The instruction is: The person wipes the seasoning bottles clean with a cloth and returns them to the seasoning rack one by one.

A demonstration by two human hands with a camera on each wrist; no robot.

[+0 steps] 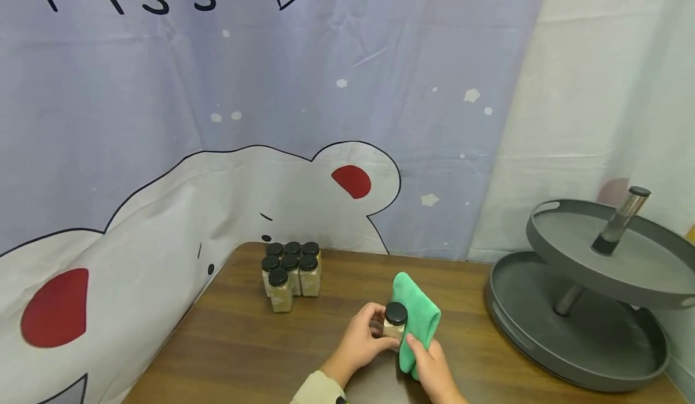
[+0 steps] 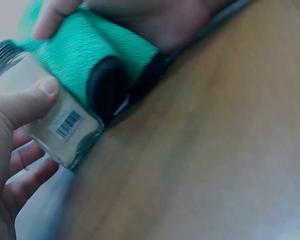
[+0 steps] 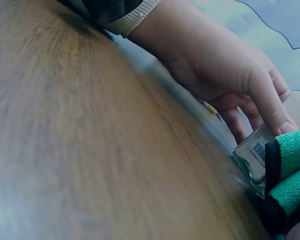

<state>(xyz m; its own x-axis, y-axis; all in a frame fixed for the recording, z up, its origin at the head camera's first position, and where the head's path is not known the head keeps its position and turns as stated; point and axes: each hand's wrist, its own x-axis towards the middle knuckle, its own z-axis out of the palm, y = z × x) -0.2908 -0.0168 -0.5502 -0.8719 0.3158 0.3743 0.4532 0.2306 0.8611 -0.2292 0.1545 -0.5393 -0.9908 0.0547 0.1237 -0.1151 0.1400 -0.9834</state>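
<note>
Left hand (image 1: pixel 359 339): clamped on the jar, thumb on the near side, fingers round the far side.
Jar (image 1: pixel 393 330): in the left hand over the near part of the table, between that hand and the cloth; black cap (image 1: pixel 396 313) on, pale contents, barcode sticker (image 2: pixel 69 125) near the base. Can't tell from here if the base touches wood.
Right hand (image 1: pixel 434 371): clamped on the cloth, thumb on the near face.
Cloth (image 1: pixel 418 322): green, folded, dark edging, up against the jar's side.
Jar group (image 1: pixel 310 281): seven, black caps, upright, packed close at the back left of the table; one stands out in front.
Table (image 1: pixel 217 356): brown wood grain.
Tray stand (image 1: pixel 581 337): grey, two round tiers on a post, on the table at the person's right, well apart from the hands.
Backdrop (image 1: pixel 304 78): hanging sheet, lavender and white, cartoon bears, lettering up top.
</note>
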